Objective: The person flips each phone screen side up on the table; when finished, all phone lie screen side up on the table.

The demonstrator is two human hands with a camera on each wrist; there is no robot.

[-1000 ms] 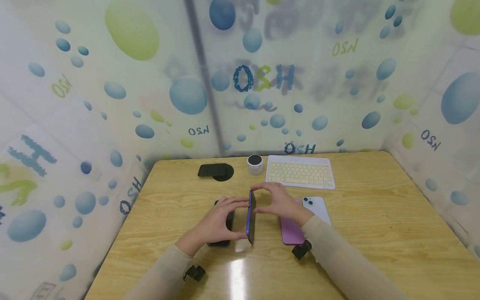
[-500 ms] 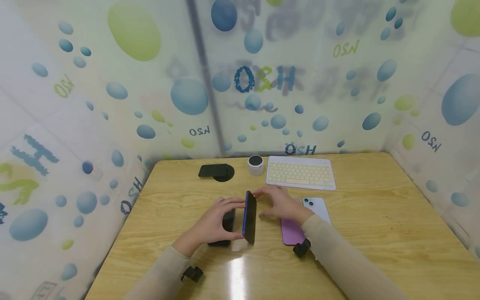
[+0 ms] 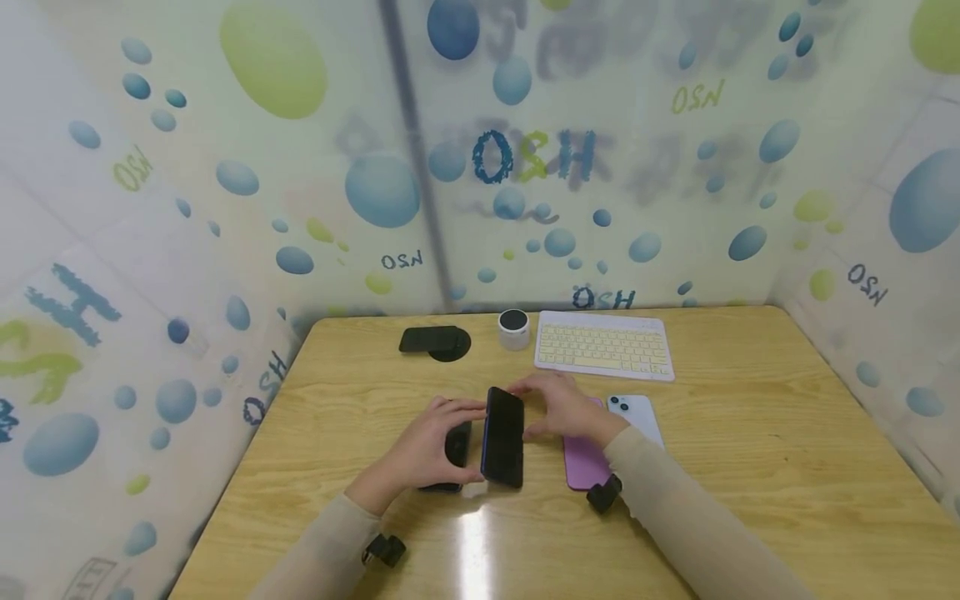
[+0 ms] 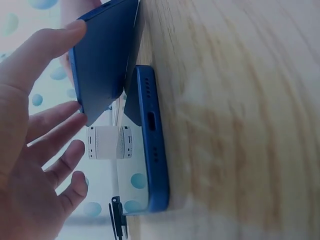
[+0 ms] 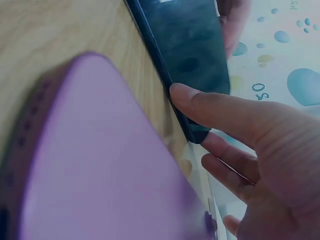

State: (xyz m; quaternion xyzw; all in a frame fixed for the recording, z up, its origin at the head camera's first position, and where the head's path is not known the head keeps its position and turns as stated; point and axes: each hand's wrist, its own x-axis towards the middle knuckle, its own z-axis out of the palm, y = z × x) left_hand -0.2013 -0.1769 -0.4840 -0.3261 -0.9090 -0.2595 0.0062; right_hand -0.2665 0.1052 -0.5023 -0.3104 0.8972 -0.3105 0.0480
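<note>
A blue-edged smartphone (image 3: pixel 504 437) with a dark screen is held tilted between both hands, its lower long edge close over the table. My left hand (image 3: pixel 427 446) grips its left side, thumb at the near corner and fingertips at the far one, as the left wrist view shows on its blue back (image 4: pixel 102 65). My right hand (image 3: pixel 564 407) holds the far right end; its thumb (image 5: pixel 187 97) presses the long edge, fingers behind. Under my left hand lies a dark phone (image 3: pixel 457 448), partly hidden. A purple phone (image 3: pixel 585 460) lies beneath my right wrist, beside a white phone (image 3: pixel 637 419).
At the back of the wooden table (image 3: pixel 750 433) stand a black stand with a round base (image 3: pixel 448 346) and a small white speaker (image 3: pixel 514 331). A white keyboard (image 3: pixel 604 346) lies right of the speaker. Patterned curtains (image 3: pixel 637 167) enclose the back and sides.
The blue-edged phone has turned from nearly on edge to a lean, its dark screen now facing up toward the head camera. The right hand has lowered slightly along it.
</note>
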